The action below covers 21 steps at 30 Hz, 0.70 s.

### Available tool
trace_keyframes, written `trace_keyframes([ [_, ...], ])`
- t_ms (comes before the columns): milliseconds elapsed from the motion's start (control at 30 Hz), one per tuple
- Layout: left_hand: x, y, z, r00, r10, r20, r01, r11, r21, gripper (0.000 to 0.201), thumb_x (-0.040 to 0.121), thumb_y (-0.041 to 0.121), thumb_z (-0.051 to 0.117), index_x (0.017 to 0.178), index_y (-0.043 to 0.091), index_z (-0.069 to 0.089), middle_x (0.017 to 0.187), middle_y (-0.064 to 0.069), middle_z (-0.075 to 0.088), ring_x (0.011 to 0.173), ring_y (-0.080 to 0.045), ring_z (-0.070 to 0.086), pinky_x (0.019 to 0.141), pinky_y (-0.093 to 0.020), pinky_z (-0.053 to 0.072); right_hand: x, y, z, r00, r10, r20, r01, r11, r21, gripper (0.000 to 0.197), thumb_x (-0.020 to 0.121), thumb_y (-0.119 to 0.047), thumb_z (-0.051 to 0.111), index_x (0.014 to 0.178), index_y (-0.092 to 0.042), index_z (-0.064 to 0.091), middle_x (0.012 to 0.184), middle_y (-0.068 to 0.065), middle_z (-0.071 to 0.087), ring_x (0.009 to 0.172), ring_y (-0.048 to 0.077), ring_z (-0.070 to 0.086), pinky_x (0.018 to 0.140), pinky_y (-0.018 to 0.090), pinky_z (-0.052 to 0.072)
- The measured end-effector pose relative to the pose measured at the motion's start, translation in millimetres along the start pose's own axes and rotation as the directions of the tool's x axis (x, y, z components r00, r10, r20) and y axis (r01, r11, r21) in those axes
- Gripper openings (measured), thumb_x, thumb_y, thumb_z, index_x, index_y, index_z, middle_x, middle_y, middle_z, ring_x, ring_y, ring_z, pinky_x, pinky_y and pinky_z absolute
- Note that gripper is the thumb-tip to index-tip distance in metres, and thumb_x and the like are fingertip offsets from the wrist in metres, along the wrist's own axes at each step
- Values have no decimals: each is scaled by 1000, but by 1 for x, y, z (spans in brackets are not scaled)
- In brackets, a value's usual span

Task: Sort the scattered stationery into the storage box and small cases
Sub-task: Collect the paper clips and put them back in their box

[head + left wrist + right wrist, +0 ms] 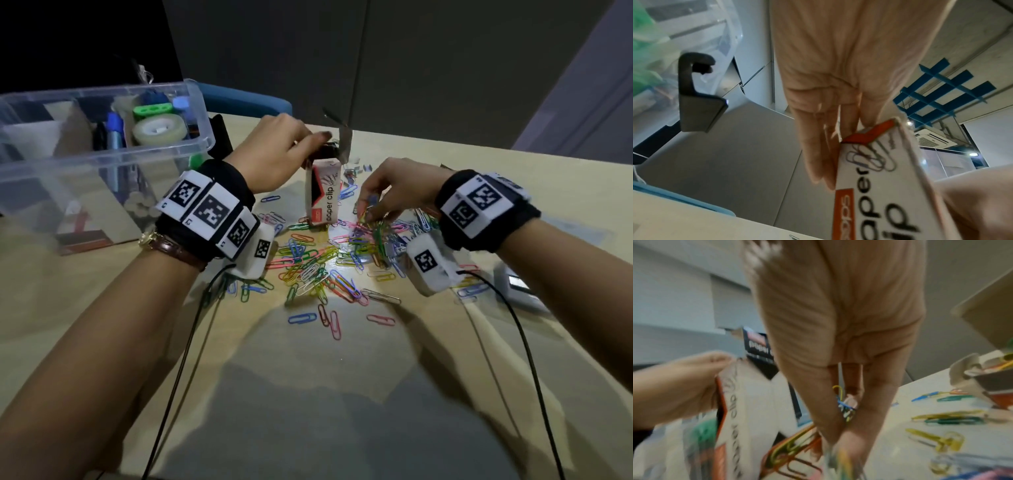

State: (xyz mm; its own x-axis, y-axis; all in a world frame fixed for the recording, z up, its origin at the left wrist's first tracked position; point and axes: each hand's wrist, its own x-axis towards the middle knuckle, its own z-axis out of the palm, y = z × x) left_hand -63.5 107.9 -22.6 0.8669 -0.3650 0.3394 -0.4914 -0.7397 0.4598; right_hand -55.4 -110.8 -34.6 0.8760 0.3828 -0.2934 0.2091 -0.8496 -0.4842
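Observation:
A white and orange paper clip box (323, 192) stands upright on the wooden table (308, 377), its top flap open. My left hand (274, 154) grips the box at its top; the left wrist view shows fingers (818, 154) along the box (879, 186). Just right of the box, my right hand (383, 195) pinches a bunch of coloured paper clips (371, 222) out of the pile (318, 267). In the right wrist view the fingertips (838, 443) close on clips (844, 405) beside the box (748, 402).
A clear plastic storage box (96, 150) with tape rolls and pens stands at the far left. Loose staples (363, 168) lie behind the paper clip box. A small open case (982, 374) sits to the right. Wrist cables (181, 359) trail toward me.

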Motion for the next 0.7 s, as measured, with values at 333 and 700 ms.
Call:
trace_keyframes([
  [333,-3,6,6,998,2,67,2,998,-66,20,85,31,72,89,12,74,84,8,61,67,-12,65,56,-18,53,-49,-15,-35,981,-121,-149,189,757,625,13,64,-13,74,76,-16,77,77,2,74,71,7,70,62,11,54],
  [700,-6,18,6,996,9,94,-3,998,-70,24,97,23,53,80,19,69,90,-10,72,66,-14,66,57,-25,56,-51,-53,-29,916,-119,-383,312,811,494,10,78,-3,75,87,-6,74,94,19,73,83,24,70,69,20,58],
])
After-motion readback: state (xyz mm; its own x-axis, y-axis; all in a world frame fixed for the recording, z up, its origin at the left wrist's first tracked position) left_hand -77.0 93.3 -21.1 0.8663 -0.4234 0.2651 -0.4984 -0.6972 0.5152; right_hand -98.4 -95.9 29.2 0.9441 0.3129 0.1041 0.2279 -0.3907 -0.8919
